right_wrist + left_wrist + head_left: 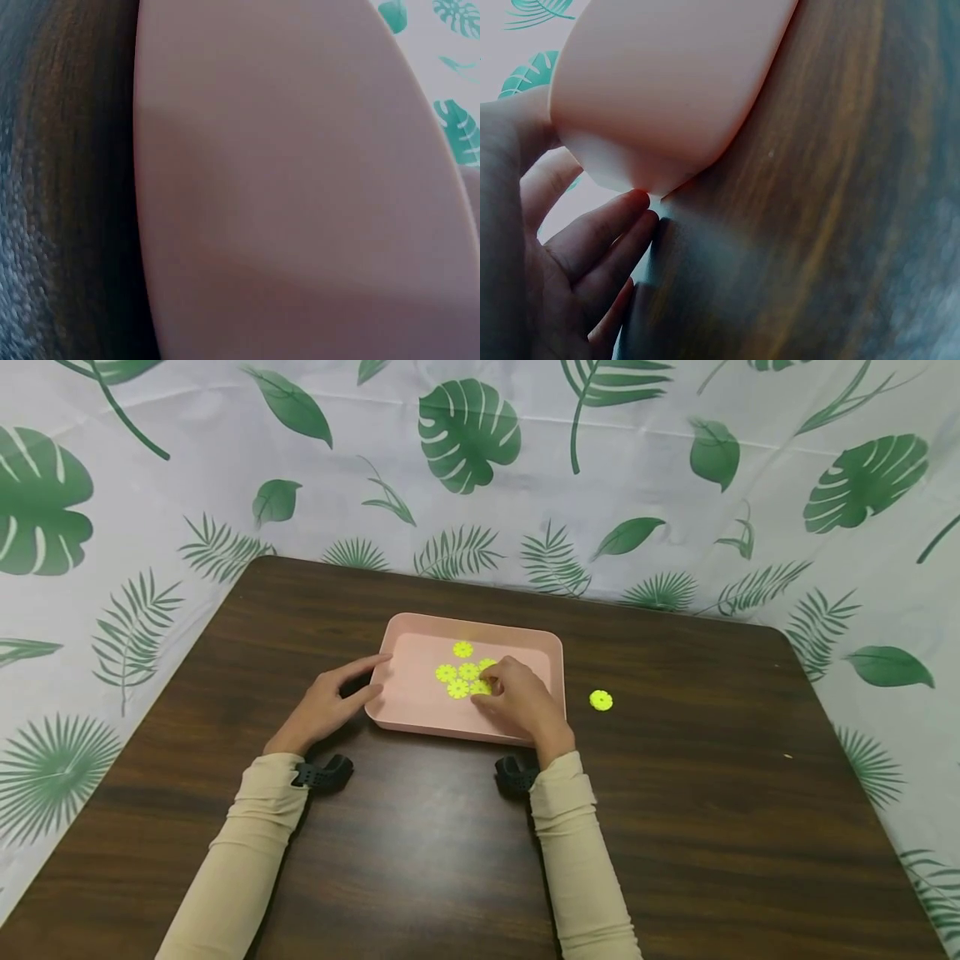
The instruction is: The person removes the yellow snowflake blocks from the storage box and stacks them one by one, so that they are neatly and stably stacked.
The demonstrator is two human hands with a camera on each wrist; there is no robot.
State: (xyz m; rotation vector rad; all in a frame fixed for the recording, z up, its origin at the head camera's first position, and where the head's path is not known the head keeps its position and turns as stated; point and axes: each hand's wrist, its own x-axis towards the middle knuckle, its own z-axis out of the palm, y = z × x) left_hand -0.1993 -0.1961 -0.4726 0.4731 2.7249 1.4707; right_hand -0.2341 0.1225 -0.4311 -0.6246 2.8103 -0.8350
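A pink tray [420, 710] lies on the dark wooden table, with several yellow flower-shaped discs [447, 673] grouped on its floor. At the tray's left end, my left hand [322, 706] holds the rim between thumb and fingers. The left wrist view has those fingers [604, 229] against the outside of a tray corner [652, 161]. My right hand [525, 697] reaches over the front right wall and pinches a yellow disc [480, 687] at the group's right side. In the right wrist view the tray's outer wall [292, 165] hides nearly all of that hand.
One more yellow disc [601, 700] lies on the table [712, 760], just right of the tray. A small pale speck [787, 757] is farther right. Behind the table's back edge hangs a white cloth [540, 493] with green leaves. Black bands [326, 773] sit at both wrists.
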